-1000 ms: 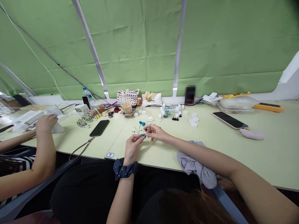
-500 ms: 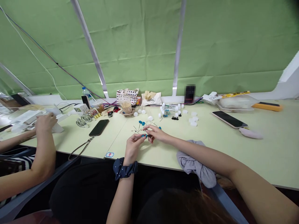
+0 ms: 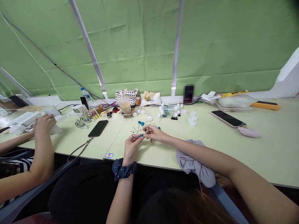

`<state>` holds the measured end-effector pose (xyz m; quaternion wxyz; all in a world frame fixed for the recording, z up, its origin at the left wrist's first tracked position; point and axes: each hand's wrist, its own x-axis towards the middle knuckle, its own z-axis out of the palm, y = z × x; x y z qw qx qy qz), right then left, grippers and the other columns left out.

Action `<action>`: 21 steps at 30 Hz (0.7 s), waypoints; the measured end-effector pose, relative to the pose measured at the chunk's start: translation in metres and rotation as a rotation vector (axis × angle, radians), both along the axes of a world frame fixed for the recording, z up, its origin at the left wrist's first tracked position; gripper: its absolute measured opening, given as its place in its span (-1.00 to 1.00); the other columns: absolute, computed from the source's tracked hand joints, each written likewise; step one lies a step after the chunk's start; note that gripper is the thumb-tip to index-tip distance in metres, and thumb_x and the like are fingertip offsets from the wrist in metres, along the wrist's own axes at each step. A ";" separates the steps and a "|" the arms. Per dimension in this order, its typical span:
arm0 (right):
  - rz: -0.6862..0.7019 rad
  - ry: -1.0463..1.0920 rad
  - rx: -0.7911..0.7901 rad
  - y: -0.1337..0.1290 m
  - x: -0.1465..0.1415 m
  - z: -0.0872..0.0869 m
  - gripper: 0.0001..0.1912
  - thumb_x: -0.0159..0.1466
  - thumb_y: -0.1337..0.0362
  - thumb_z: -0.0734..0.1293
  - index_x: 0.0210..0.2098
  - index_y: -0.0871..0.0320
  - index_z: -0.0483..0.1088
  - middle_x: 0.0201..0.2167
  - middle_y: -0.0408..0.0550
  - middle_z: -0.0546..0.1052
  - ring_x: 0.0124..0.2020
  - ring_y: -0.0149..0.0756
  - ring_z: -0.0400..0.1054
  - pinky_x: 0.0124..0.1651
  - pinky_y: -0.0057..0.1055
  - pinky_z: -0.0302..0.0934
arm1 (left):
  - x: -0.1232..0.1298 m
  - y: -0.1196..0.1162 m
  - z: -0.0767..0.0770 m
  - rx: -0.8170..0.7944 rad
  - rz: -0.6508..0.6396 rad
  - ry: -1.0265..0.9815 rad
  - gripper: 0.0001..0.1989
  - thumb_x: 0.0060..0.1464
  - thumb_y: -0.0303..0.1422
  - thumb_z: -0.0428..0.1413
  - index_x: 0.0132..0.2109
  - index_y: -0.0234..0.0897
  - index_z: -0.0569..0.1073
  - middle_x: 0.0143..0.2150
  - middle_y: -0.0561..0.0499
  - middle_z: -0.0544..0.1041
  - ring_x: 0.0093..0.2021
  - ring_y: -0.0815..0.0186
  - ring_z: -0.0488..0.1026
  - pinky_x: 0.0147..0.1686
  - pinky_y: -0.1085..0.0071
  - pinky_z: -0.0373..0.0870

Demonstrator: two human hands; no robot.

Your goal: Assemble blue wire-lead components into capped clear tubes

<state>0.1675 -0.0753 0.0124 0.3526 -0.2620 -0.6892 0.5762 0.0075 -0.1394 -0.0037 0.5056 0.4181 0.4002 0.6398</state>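
Near the table's front edge my left hand is closed, pinching a small shiny blue piece that has a thin rod along it. My right hand meets it from the right, its fingers closed at the end of the blue piece. A small dark part shows by the right fingertips; whether they hold it I cannot tell. Just beyond the hands lie blue beads and several thin metal pins. My fingers partly hide the blue piece.
Behind are clear tubes with white caps, loose white caps, black parts and a drink cup. A phone lies left, another phone right. At far left a co-worker's hand works over white boxes.
My right fingers have shifted along the blue piece, and the dark part now sits higher, near the fingertips. My left hand keeps its pinch. The whole view has moved slightly.
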 end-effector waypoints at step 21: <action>-0.046 -0.004 0.105 -0.001 0.004 0.001 -0.47 0.08 0.04 0.41 -0.05 0.10 0.21 -0.40 -0.16 0.39 -0.36 -0.39 0.34 -0.51 -0.55 0.26 | 0.001 -0.001 0.004 -0.024 0.023 0.019 -0.71 -0.26 -0.36 0.35 -0.33 -0.34 0.49 -0.30 -0.10 0.59 -0.25 0.28 0.50 -0.18 0.35 0.35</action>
